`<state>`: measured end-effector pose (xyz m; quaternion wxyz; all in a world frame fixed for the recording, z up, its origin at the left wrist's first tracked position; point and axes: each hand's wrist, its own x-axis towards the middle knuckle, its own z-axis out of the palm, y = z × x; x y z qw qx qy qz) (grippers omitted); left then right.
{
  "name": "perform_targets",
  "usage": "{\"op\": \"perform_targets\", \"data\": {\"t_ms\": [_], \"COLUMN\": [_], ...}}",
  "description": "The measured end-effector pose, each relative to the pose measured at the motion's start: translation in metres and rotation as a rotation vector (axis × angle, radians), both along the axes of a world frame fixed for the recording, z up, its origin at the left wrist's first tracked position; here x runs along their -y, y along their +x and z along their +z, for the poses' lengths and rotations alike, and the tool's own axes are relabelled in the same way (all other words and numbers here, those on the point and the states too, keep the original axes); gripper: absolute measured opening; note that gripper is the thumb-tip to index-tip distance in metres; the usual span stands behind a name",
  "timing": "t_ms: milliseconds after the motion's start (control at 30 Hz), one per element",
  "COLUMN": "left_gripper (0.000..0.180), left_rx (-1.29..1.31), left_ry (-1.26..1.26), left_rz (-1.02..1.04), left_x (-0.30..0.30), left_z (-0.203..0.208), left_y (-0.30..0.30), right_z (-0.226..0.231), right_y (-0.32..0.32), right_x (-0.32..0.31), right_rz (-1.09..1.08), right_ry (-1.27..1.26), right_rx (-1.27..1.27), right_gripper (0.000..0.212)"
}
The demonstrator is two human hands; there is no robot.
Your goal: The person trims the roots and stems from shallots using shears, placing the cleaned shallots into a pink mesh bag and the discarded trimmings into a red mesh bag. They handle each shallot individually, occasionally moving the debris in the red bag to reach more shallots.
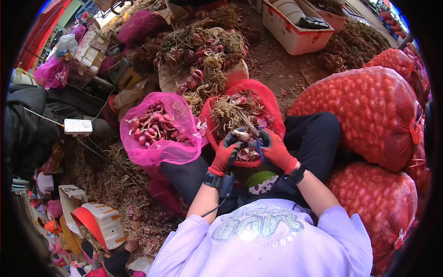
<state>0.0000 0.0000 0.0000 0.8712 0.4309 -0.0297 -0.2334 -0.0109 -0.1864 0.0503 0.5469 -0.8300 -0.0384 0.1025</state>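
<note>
My left hand (226,151), in a red and dark work glove, is closed around a shallot (242,135). In the same kind of glove, my right hand (278,152) grips a pair of scissors (249,123) with a blue handle; its blades point up and left beside the shallot. Both hands are over a red mesh bag (271,99) that holds dry stalks and skins. Left of it, a pink mesh bag (176,102) stands open with several trimmed pink shallots (154,123) inside.
Ahead lies a heap of shallots with dry stalks (207,48) on a pale slab. Full red net sacks (357,113) crowd my right side. A white crate (300,39) stands far right. At left are a white box on a cable (78,126) and foam boxes (105,224).
</note>
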Motion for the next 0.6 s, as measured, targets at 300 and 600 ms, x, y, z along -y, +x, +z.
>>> {"op": "perform_targets", "data": {"t_ms": [300,600], "left_gripper": [0.029,0.037], "left_rx": [-0.07,-0.123], "left_ry": [-0.297,0.109], "left_rz": [-0.124,-0.086], "left_x": [0.007,-0.003], "left_z": [0.049,-0.016], "left_y": [-0.002,-0.011], "right_z": [-0.014,-0.032], "right_y": [0.018,0.014], "right_x": [-0.005,0.006], "right_rz": [0.011,0.076], "right_ry": [0.646,0.376], "right_rx": [-0.266,-0.134], "right_gripper": [0.038,0.026]}}
